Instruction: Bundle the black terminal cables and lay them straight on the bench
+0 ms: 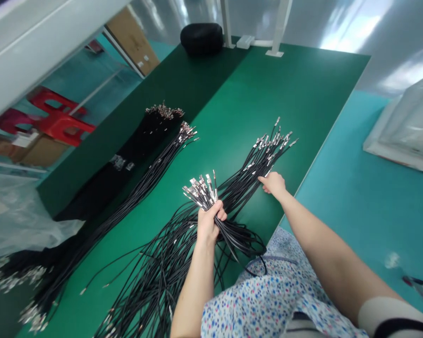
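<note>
My left hand [210,220] is wrapped round a bunch of black cables [234,234], whose silvery metal terminals [200,188] stick up above the fist. My right hand [273,183] is closed in a pinch at the right edge of a loose pile of black cables [246,180], close to their terminal ends. A single cable seems to be between the fingertips, though they partly hide it. The rest of that pile spreads in a tangle [158,263] beneath and left of my left hand.
A straight bundle of cables [137,197] lies along the green table [296,84], beside a thicker dark bundle [102,183] tied at its middle. Farther back are a black case [201,38] and white posts [280,28]. Clear plastic [17,211] hangs at left; red stools [59,115] stand beyond.
</note>
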The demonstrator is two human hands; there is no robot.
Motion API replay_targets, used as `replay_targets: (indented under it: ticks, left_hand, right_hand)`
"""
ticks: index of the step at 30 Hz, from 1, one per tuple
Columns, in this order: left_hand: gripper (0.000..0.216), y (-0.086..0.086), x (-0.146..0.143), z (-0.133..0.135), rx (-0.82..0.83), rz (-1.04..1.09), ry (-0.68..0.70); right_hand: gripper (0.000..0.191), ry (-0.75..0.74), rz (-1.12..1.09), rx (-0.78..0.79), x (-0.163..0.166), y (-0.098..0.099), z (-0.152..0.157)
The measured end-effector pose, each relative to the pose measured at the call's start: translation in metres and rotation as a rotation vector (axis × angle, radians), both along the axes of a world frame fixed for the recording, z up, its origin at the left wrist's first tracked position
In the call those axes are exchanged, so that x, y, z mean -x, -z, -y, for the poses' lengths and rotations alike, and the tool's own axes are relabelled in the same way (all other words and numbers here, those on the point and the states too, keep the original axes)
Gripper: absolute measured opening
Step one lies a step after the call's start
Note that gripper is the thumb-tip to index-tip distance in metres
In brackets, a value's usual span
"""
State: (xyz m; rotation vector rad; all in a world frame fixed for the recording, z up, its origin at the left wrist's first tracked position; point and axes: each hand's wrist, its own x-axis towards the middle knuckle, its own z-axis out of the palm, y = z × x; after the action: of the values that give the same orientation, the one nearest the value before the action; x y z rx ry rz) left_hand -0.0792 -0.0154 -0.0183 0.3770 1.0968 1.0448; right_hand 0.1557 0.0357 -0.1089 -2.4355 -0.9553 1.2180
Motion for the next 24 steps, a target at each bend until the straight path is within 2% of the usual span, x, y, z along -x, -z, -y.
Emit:
replay_targets:
  ticks: [2, 5, 10, 14, 17, 21, 24]
  left_hand:
    - [0.034, -0.001, 0.000, 0.001, 0.000, -0.008, 0.001]
    - [0.033, -0.003, 0.004, 0.005, -0.005, -0.005, 0.012]
    - [0.031, -0.007, 0.013, 0.015, -0.034, 0.010, 0.026]
    - [0.031, -0.009, 0.015, 0.021, -0.046, 0.031, 0.031]
    - [0.031, -0.007, 0.011, 0.021, -0.042, 0.034, 0.056]
    - [0.028, -0.004, 0.006, 0.019, -0.048, 0.024, 0.072]
    - [0.033, -0.002, 0.007, 0.015, -0.027, 0.054, 0.061]
  right_hand:
    - [0.021, 0.078, -0.074, 0.004, 0.007, 0.003, -0.003]
    - [0.020, 0.141, -0.119, 0.020, 0.012, 0.006, 0.003]
    - [0.024, 0.182, -0.127, -0.002, -0.011, 0.005, 0.013]
    - [0.036, 0.227, -0.019, -0.054, -0.049, -0.006, -0.008]
    - [0.033, 0.244, 0.036, -0.061, -0.069, -0.015, -0.031]
    - [0.020, 0.218, 0.065, -0.048, -0.075, -0.027, -0.048]
    - [0.019, 0.126, 0.107, -0.113, -0.072, -0.043, -0.047]
